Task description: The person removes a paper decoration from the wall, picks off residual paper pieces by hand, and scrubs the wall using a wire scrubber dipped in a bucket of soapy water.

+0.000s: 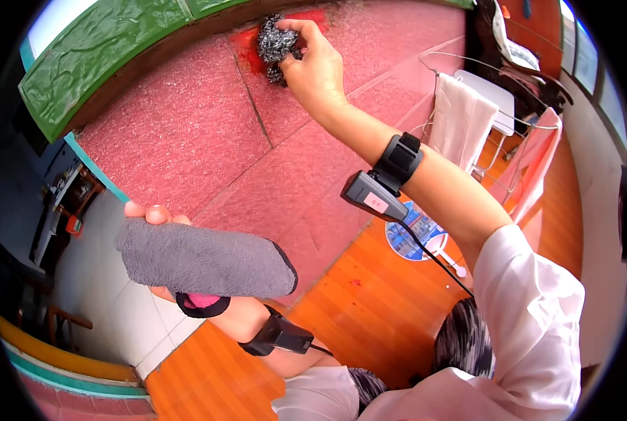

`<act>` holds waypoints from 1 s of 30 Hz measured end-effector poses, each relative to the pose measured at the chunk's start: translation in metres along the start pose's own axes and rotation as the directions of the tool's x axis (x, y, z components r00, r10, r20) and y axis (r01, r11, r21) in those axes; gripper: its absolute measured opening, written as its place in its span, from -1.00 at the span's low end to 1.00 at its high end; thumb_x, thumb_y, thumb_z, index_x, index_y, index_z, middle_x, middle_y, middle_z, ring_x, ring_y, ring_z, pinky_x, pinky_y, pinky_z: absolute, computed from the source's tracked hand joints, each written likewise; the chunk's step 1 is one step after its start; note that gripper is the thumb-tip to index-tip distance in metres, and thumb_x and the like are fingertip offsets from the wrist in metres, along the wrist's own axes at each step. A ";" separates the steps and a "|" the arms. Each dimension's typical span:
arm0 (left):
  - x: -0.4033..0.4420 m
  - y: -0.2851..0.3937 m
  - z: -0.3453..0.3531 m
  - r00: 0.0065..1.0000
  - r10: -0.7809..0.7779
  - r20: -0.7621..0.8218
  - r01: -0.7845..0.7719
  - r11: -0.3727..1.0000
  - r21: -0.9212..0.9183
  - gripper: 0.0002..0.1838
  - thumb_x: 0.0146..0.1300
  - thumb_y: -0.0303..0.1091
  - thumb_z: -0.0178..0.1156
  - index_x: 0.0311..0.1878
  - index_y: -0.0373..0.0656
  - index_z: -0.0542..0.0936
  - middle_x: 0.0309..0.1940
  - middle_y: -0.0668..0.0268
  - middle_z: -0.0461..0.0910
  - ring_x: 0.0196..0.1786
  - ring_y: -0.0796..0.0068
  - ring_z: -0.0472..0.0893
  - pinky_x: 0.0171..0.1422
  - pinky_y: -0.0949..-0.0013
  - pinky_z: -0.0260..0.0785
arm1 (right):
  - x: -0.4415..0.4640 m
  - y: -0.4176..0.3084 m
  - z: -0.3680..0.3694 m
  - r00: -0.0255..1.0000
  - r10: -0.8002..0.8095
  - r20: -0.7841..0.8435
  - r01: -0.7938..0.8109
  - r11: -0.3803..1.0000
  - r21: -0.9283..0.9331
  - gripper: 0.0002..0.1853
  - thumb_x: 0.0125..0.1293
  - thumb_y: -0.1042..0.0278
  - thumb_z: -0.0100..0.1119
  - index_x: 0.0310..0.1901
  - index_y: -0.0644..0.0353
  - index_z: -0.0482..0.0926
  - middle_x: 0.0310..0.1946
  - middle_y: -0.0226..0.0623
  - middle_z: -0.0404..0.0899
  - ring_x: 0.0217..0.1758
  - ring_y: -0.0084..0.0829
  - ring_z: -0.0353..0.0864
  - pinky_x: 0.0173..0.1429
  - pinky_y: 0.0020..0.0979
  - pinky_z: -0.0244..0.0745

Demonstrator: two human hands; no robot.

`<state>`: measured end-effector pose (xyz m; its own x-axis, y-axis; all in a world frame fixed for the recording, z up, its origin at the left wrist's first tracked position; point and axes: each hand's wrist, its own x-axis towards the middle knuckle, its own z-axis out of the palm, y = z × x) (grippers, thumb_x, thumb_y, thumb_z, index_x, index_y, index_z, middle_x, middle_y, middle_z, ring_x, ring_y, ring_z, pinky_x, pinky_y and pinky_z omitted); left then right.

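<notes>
My right hand (pixel 312 67), at the top of the view, grips a crumpled silvery-black steel wool scrubber (pixel 277 43). The scrubber is against the speckled red wall tiles (pixel 180 112), over a brighter red wet-looking patch (pixel 247 50) just under the green ledge. Lower left, my left hand (pixel 159 214) holds a grey cloth slipper (pixel 208 259) with a black edge and a bit of pink at its underside. Several fingertips show above the slipper; the rest of that hand is mostly hidden behind it.
A green moulded ledge (pixel 110 63) runs along the upper left. On the right stand a rack with a pale towel (pixel 461 119) and a pink cloth (pixel 534 168), and a white folding chair (pixel 492 98). A round fan (pixel 412 231) lies on the orange wood-look floor (pixel 355 295).
</notes>
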<state>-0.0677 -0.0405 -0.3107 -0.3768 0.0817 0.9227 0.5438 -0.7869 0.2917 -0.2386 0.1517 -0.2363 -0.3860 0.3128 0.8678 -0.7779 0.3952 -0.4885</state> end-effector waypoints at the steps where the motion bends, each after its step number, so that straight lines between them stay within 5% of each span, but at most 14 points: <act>1: -0.004 -0.002 -0.002 0.983 0.087 -0.161 -0.075 0.994 0.083 -0.54 0.38 -0.27 -0.19 0.26 -0.33 0.18 0.07 0.04 0.35 0.04 0.17 0.45 0.05 0.22 0.46 | 0.001 0.001 -0.005 0.998 -0.020 0.054 0.017 0.998 0.061 -0.57 -0.01 0.55 0.20 -0.04 -0.02 0.50 -0.28 -0.25 0.59 -0.22 -0.42 0.56 -0.10 -0.41 0.45; 5: -0.009 0.009 -0.011 0.946 0.152 -0.287 -0.109 0.981 0.159 -0.54 0.38 -0.27 -0.19 0.27 -0.33 0.19 0.07 0.04 0.36 0.05 0.17 0.45 0.07 0.21 0.45 | 0.025 0.016 -0.008 0.972 0.236 -0.023 -0.232 0.967 0.102 -0.59 0.03 0.55 0.19 -0.04 -0.01 0.50 -0.25 -0.25 0.62 -0.18 -0.42 0.61 -0.14 -0.42 0.51; 9: 0.005 0.008 0.006 0.990 -0.141 0.027 0.144 0.979 -0.144 -0.54 0.37 -0.29 -0.15 0.22 -0.42 0.22 0.05 0.06 0.38 0.07 0.26 0.45 0.09 0.29 0.45 | -0.005 -0.004 0.003 1.000 0.003 0.016 -0.004 0.997 0.078 -0.63 -0.04 0.61 0.12 -0.15 0.03 0.48 -0.25 -0.24 0.53 -0.07 -0.18 0.47 0.03 -0.25 0.36; 12: -0.011 0.009 -0.013 0.969 0.145 -0.199 -0.096 0.967 0.237 -0.54 0.39 -0.29 -0.19 0.27 -0.34 0.18 0.10 0.02 0.32 0.15 0.16 0.38 0.14 0.15 0.41 | -0.006 -0.004 -0.008 0.992 -0.013 0.127 -0.011 0.983 0.184 -0.64 -0.04 0.63 0.12 -0.15 0.05 0.49 -0.24 -0.18 0.56 -0.11 -0.16 0.52 0.02 -0.25 0.39; 14: -0.008 0.006 -0.005 0.956 0.162 -0.243 -0.134 0.983 0.128 -0.53 0.39 -0.28 -0.19 0.28 -0.33 0.17 0.11 0.02 0.31 0.17 0.15 0.36 0.16 0.13 0.40 | 0.010 -0.004 -0.013 0.985 0.170 0.028 -0.171 0.946 0.275 -0.64 -0.05 0.63 0.13 -0.15 0.05 0.50 -0.23 -0.16 0.57 -0.11 -0.14 0.54 0.03 -0.25 0.40; 15: -0.005 0.005 -0.001 0.951 0.167 -0.261 -0.147 0.985 0.094 -0.53 0.39 -0.28 -0.19 0.28 -0.33 0.16 0.11 0.01 0.30 0.17 0.14 0.36 0.16 0.12 0.40 | 0.020 0.007 -0.006 0.993 0.093 -0.077 -0.080 0.983 0.165 -0.61 0.00 0.54 0.17 -0.08 -0.02 0.50 -0.29 -0.26 0.61 -0.22 -0.39 0.61 -0.09 -0.40 0.48; 17: 0.008 0.006 0.008 0.994 -0.083 0.076 0.097 0.971 -0.216 -0.53 0.39 -0.30 -0.20 0.30 -0.30 0.14 0.14 0.02 0.28 0.16 0.10 0.37 0.18 0.09 0.38 | 0.011 0.001 0.003 0.997 0.037 -0.064 -0.033 0.997 0.068 -0.61 0.00 0.54 0.18 -0.08 -0.02 0.50 -0.29 -0.25 0.61 -0.24 -0.36 0.60 -0.10 -0.38 0.48; 18: 0.008 0.006 0.007 0.994 -0.084 0.073 0.098 0.972 -0.215 -0.53 0.39 -0.30 -0.20 0.30 -0.30 0.14 0.14 0.02 0.28 0.16 0.10 0.37 0.18 0.09 0.38 | 0.006 -0.001 0.006 0.998 -0.024 -0.054 0.022 0.999 -0.030 -0.61 -0.01 0.53 0.18 -0.08 -0.03 0.50 -0.30 -0.24 0.60 -0.25 -0.33 0.60 -0.11 -0.37 0.47; 21: 0.002 0.008 -0.003 0.987 -0.118 0.111 0.143 0.959 -0.246 -0.53 0.40 -0.31 -0.21 0.31 -0.29 0.13 0.15 0.02 0.26 0.17 0.08 0.36 0.19 0.08 0.37 | -0.012 -0.009 -0.003 0.990 -0.055 0.130 0.035 0.987 0.158 -0.65 -0.02 0.56 0.14 -0.13 0.03 0.49 -0.25 -0.18 0.57 -0.11 -0.14 0.53 0.01 -0.23 0.40; 24: -0.012 0.011 -0.009 0.921 0.127 -0.368 -0.189 0.972 -0.139 -0.53 0.41 -0.30 -0.25 0.35 -0.19 0.08 0.20 0.00 0.19 0.17 -0.03 0.35 0.20 -0.04 0.32 | 0.006 -0.002 -0.010 0.999 -0.047 0.015 0.044 0.985 0.165 -0.65 0.04 0.55 0.16 -0.08 0.03 0.51 -0.22 -0.31 0.61 -0.25 -0.45 0.59 -0.12 -0.44 0.49; 26: 0.001 0.005 0.002 1.000 -0.016 0.015 0.018 0.985 -0.172 -0.53 0.41 -0.30 -0.25 0.34 -0.21 0.09 0.19 -0.01 0.21 0.13 -0.02 0.39 0.21 -0.02 0.33 | 0.012 -0.001 -0.004 1.000 -0.001 -0.020 0.004 0.994 0.113 -0.65 0.04 0.55 0.16 -0.09 0.02 0.51 -0.23 -0.29 0.61 -0.24 -0.46 0.59 -0.11 -0.44 0.49; 28: 0.004 0.004 0.004 0.999 -0.027 0.020 0.030 0.980 -0.199 -0.53 0.40 -0.30 -0.25 0.34 -0.20 0.09 0.18 -0.01 0.22 0.11 -0.03 0.41 0.22 -0.01 0.32 | 0.005 -0.006 0.004 0.975 -0.209 -0.071 0.213 0.976 0.050 -0.63 0.04 0.64 0.03 -0.07 0.14 0.46 -0.26 -0.16 0.59 -0.25 -0.27 0.59 -0.12 -0.38 0.46; 29: 0.004 0.004 0.005 0.999 -0.044 0.023 0.048 0.974 -0.223 -0.53 0.40 -0.29 -0.25 0.34 -0.19 0.10 0.17 0.00 0.24 0.08 -0.04 0.44 0.23 0.00 0.31 | -0.003 -0.008 0.002 0.985 -0.170 0.032 0.170 0.985 -0.002 -0.65 0.03 0.56 0.15 -0.09 0.01 0.51 -0.27 -0.27 0.60 -0.25 -0.43 0.59 -0.11 -0.43 0.49; 30: 0.002 0.003 0.005 0.998 -0.050 0.022 0.054 0.973 -0.226 -0.53 0.40 -0.29 -0.25 0.34 -0.19 0.10 0.17 0.00 0.24 0.08 -0.04 0.44 0.23 0.00 0.31 | -0.009 -0.009 -0.002 0.981 -0.163 0.102 0.162 0.987 0.016 -0.64 0.02 0.57 0.15 -0.10 0.01 0.51 -0.31 -0.25 0.59 -0.27 -0.36 0.59 -0.12 -0.40 0.48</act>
<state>-0.0628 -0.0397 -0.3063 -0.3870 0.1347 0.9122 0.3395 -0.8990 0.2768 -0.2275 0.1470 -0.2397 -0.3028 0.1541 0.9405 -0.8381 0.4269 -0.3398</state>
